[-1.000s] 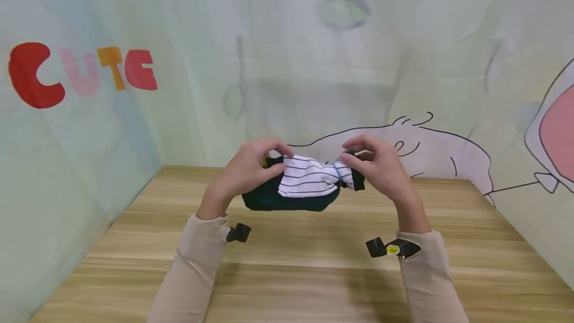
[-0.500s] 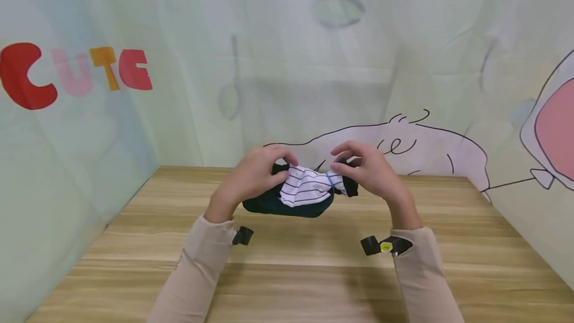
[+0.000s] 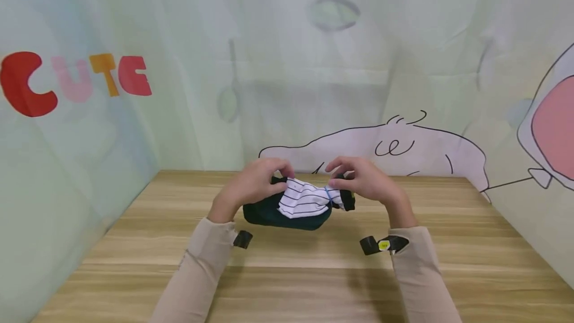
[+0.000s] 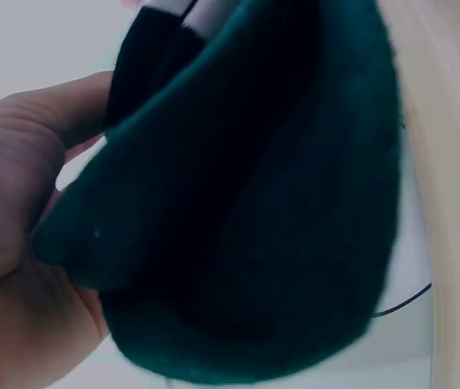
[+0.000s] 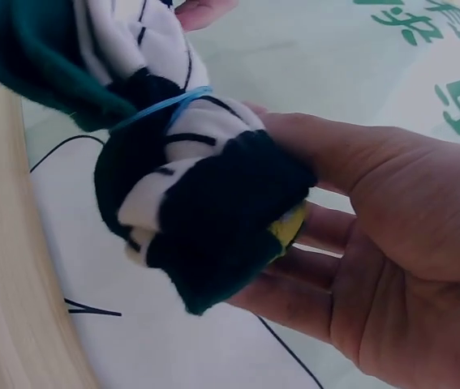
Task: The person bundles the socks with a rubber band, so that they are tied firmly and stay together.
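Note:
A bundle of dark green socks (image 3: 287, 221) with white, black-striped parts hangs level above the table in the head view. Around its right part runs a blue rubber band (image 3: 329, 194). My left hand (image 3: 251, 182) pinches the left end between thumb and fingers. At the other end my right hand (image 3: 365, 179) holds the dark cuffs just beyond the band. A rounded green fold (image 4: 294, 243) fills much of the left wrist view and hides part of the fingers. In the right wrist view a yellow patch (image 5: 289, 227) shows beside the cuffs, with fingers behind them.
Below the hands spreads a wood-grain table (image 3: 296, 288). Pale printed curtains (image 3: 197, 88) enclose its back and sides, bearing coloured letters at left and line drawings at right. Each wrist carries a small black camera mount (image 3: 369, 245).
Both hands have lowered the socks toward the table and shifted them slightly left in the head view. The grip at both ends looks the same.

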A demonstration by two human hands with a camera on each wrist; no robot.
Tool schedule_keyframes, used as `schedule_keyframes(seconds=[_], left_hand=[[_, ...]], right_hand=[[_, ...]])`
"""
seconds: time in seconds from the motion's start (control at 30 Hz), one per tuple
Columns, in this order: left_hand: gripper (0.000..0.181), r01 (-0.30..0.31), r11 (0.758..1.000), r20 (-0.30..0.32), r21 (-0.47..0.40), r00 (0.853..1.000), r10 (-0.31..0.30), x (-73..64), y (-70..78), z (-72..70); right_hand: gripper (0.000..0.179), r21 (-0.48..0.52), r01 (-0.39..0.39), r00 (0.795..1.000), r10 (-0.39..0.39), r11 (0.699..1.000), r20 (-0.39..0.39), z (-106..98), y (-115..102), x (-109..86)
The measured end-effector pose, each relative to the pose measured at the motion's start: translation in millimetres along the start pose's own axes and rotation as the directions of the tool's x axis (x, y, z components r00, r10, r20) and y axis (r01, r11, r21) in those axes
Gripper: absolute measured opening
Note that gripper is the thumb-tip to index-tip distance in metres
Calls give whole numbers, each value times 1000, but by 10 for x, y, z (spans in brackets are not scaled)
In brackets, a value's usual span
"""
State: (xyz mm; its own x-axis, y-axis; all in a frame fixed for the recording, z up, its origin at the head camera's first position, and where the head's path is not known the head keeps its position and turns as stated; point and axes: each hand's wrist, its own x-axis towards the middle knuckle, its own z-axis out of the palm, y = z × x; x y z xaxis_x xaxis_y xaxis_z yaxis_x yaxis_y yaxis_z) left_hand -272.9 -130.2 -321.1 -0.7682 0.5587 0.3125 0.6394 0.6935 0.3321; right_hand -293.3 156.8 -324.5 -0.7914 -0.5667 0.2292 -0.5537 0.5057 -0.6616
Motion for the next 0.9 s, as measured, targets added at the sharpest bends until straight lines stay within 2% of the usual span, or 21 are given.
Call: schedule_keyframes(seconds=[0.2, 0.33, 0.43, 0.57, 0.7, 0.9], left_hand=[[18, -3, 1000, 93, -30, 996, 5, 34, -10, 75], [18, -37, 996, 140, -78, 989, 48, 44, -69, 134], [18, -44, 993, 177, -110, 982, 63, 53, -121, 191], [16, -27, 994, 234, -104, 971, 50, 55, -168, 274], [16, -33, 997, 254, -65, 966, 49, 51, -173, 319], [18, -44, 998, 264, -49, 963, 55, 99, -184, 406]], right_hand=[[30, -24, -2, 998, 3, 1000, 66, 3, 82, 7], [31, -41, 7, 995, -3, 999, 98, 7, 115, -5], [32, -60, -16, 992, 23, 998, 123, 19, 144, -14], [33, -105, -37, 981, 56, 994, 185, 60, 194, -9], [32, -124, -23, 971, 52, 992, 232, 94, 179, 14], [28, -144, -41, 967, 76, 989, 243, 88, 191, 13]])
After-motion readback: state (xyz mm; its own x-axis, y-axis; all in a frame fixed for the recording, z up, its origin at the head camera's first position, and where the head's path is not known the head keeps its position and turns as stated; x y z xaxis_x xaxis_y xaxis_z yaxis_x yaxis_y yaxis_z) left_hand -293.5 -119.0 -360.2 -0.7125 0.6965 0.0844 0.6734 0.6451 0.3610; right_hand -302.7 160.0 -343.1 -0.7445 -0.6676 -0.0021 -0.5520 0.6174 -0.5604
